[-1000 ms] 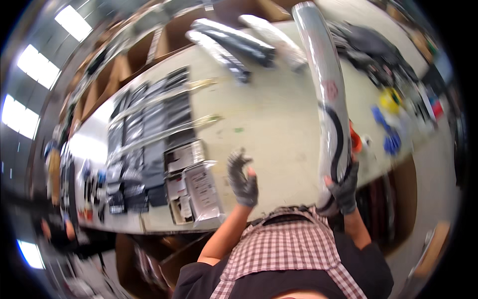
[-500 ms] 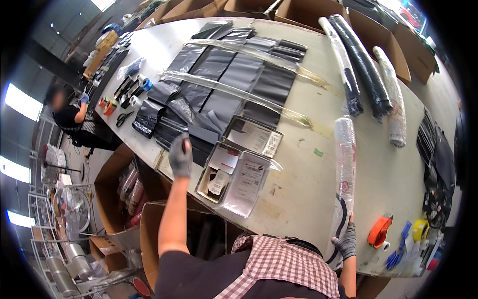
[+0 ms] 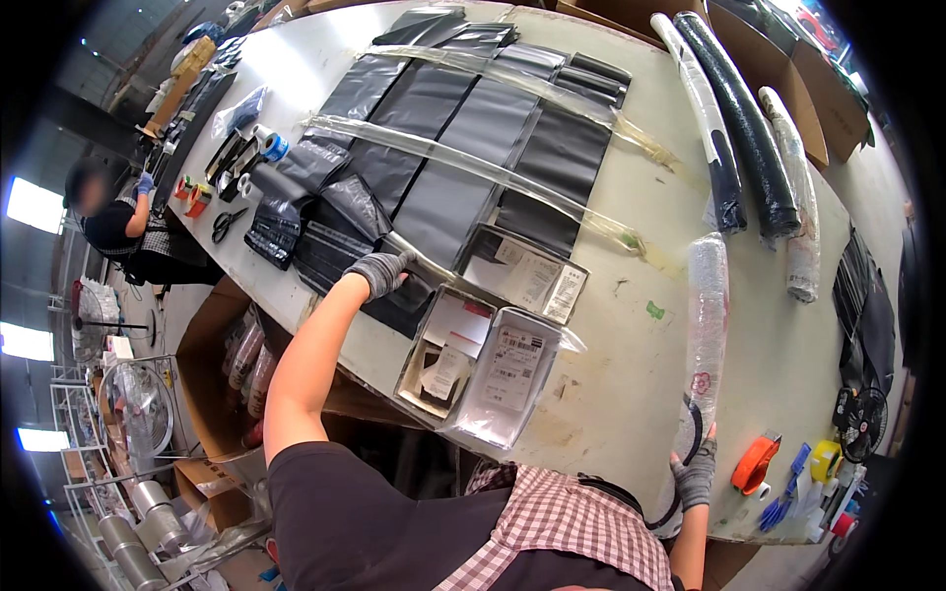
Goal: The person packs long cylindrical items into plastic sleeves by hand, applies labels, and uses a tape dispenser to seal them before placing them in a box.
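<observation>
My left hand (image 3: 380,275), in a grey glove, is at the near side of the black plastic bags (image 3: 340,258). Its fingers are bent and appear to pinch the edge of a bag, though the fingertips are partly hidden. At the right, my gloved right hand (image 3: 696,471) grips the lower end of a roll in bubble wrap (image 3: 706,325), which lies lengthwise on the table. Beside my left hand stand shallow open boxes (image 3: 507,379) holding printed labels. Behind them, larger black bags (image 3: 463,138) lie in rows under two clear straps (image 3: 434,150).
Three wrapped rolls (image 3: 741,128) lie at the far right. An orange tape dispenser (image 3: 757,463), yellow tape (image 3: 826,461) and a small black fan (image 3: 864,424) are near the right edge. Scissors (image 3: 229,225) lie at left. A co-worker (image 3: 123,227) stands beyond; cardboard boxes (image 3: 222,384) stand below the table.
My left hand has moved forward and right onto the black bags, its fingers now bent over an edge. My right hand stays on the wrapped roll. The whole view has shifted slightly.
</observation>
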The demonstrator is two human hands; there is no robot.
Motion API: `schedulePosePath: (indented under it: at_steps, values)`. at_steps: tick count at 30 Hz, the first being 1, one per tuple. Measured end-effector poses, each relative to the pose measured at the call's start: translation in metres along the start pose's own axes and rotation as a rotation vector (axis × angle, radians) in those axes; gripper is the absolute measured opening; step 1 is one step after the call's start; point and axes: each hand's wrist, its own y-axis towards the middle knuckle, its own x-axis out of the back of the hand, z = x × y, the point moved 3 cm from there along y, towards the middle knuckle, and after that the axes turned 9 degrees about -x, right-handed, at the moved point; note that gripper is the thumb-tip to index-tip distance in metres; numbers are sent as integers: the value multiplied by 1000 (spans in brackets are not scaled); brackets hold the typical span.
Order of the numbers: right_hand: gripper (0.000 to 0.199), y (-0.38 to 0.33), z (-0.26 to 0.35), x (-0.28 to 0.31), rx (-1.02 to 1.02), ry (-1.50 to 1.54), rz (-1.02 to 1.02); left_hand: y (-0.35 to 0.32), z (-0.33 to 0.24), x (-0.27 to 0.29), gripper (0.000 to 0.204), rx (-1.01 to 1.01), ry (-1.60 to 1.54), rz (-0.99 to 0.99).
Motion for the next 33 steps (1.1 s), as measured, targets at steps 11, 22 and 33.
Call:
schedulePosePath:
  at_steps: [11,22,33]
  values:
    - [42,16,72,34,327,-44,-140,16,-9,-15,15,-242,518,-400]
    - [30,-29,200,33,830,83,51,10,31,-34,43,-337,87,-273]
    - [21,-70,236,10,986,134,111,-28,4,-12,27,-186,-74,-151]
